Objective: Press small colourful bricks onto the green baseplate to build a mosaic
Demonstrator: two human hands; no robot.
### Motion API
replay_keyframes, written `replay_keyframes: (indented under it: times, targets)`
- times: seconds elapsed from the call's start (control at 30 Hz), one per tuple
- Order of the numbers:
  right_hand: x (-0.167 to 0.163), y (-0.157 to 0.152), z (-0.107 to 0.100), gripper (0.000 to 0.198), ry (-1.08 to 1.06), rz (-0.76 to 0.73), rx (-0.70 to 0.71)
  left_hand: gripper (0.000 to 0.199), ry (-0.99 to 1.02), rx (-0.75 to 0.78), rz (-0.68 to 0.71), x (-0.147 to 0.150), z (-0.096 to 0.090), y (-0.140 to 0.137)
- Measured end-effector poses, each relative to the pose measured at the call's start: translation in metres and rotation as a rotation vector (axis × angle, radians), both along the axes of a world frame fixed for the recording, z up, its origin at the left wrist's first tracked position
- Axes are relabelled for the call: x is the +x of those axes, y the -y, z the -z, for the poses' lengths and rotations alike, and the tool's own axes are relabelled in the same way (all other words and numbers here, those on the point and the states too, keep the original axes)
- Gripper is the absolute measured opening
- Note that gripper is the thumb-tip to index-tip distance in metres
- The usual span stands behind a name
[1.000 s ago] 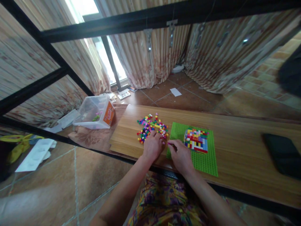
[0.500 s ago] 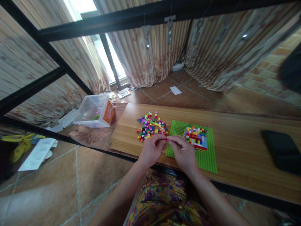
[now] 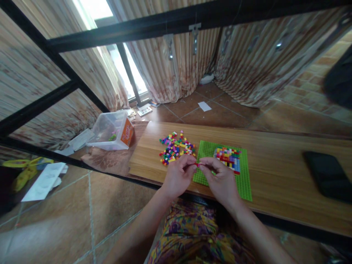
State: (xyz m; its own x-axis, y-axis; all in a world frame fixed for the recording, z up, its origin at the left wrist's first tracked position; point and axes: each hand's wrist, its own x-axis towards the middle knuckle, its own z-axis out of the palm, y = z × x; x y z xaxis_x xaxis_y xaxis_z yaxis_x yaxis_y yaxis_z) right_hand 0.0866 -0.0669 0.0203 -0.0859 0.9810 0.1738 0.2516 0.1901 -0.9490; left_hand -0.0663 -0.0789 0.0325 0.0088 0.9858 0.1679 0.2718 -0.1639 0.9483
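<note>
Between my two hands, at the left edge of the green baseplate (image 3: 242,190), is a small red toy brick (image 3: 197,165). My left hand (image 3: 178,176) pinches it from the left, and my right hand (image 3: 220,178) has thumb and fingertips closed on its other side. Whether it is one brick or several joined, I cannot tell. A block of many-coloured bricks (image 3: 228,157) stands on the baseplate, partly behind my right hand. Just beyond my left hand lies a heap of loose coloured bricks (image 3: 176,146) on the wooden table (image 3: 275,165).
A clear plastic box (image 3: 107,128) with an orange label stands left of the table. A black phone-like slab (image 3: 327,176) lies at the table's right. Black metal bars (image 3: 137,31) cross in front of the curtains. White paper (image 3: 205,106) lies on the tiled floor.
My right hand has shifted slightly right and down, uncovering a little less of the brick block. Both hands still pinch the red brick. The whole view has moved slightly.
</note>
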Motion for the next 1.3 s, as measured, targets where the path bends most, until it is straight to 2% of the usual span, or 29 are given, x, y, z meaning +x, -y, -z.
replay_keyframes:
  times: [0.23, 0.47, 0.6, 0.83, 0.97, 1.13, 1.3]
  targets:
    - [-0.001, 0.002, -0.003, 0.019, -0.198, 0.039, -0.07, 0.003, 0.123, -0.028, 0.008, 0.007, -0.006, 0.002]
    - [-0.006, 0.007, -0.001, 0.019, -0.256, 0.102, -0.028, 0.005, 0.192, -0.035, -0.029, 0.015, -0.007, 0.005]
    - [0.002, 0.008, 0.0, 0.02, -0.167, 0.048, -0.006, 0.004, 0.158, -0.04, -0.001, 0.016, -0.006, 0.005]
    - [0.026, 0.02, -0.006, 0.019, 0.191, -0.055, 0.165, 0.019, -0.212, 0.05, 0.073, 0.023, -0.012, 0.01]
    - [0.038, 0.031, 0.0, 0.025, 0.271, -0.04, 0.148, 0.024, -0.274, 0.038, 0.121, 0.037, -0.006, 0.013]
    - [0.059, 0.03, 0.013, 0.021, 0.251, 0.112, 0.103, 0.026, -0.206, 0.02, 0.148, 0.051, 0.004, 0.01]
    - [0.082, 0.004, 0.017, 0.024, 0.281, 0.291, 0.103, 0.02, -0.236, 0.018, 0.124, 0.043, 0.02, 0.002]
